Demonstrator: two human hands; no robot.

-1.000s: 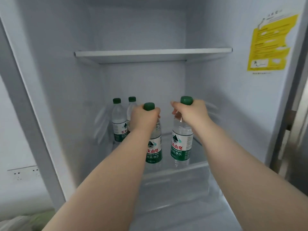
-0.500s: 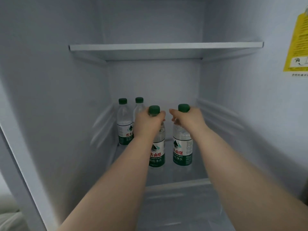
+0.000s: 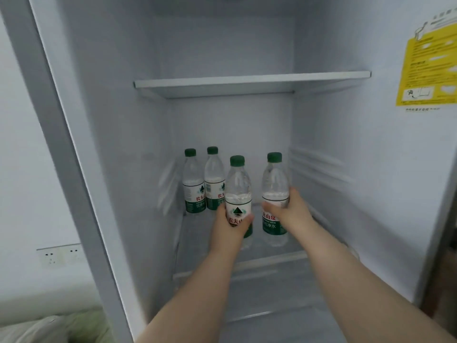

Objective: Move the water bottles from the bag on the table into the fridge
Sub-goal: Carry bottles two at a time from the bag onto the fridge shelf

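Inside the open white fridge [image 3: 333,194], two clear water bottles with green caps stand at the back left of the glass shelf [image 3: 269,256]: one [image 3: 193,186] and its neighbour [image 3: 213,179]. In front of them my left hand [image 3: 231,225] grips a third bottle [image 3: 238,189] around its label. My right hand [image 3: 289,214] holds a fourth bottle [image 3: 275,184] at its label, to the right. Both held bottles are upright, low over the shelf; whether they rest on it I cannot tell.
An upper shelf [image 3: 252,81] spans the fridge above the bottles. A yellow sticker [image 3: 427,70] is on the right inner wall. The fridge's left frame [image 3: 74,169] borders a wall with a socket [image 3: 58,254]. Pale fabric [image 3: 49,328] lies at bottom left.
Both hands have slid down from the bottle caps to the labels. The view has pulled back and tilted, showing more of the fridge frame and left wall.
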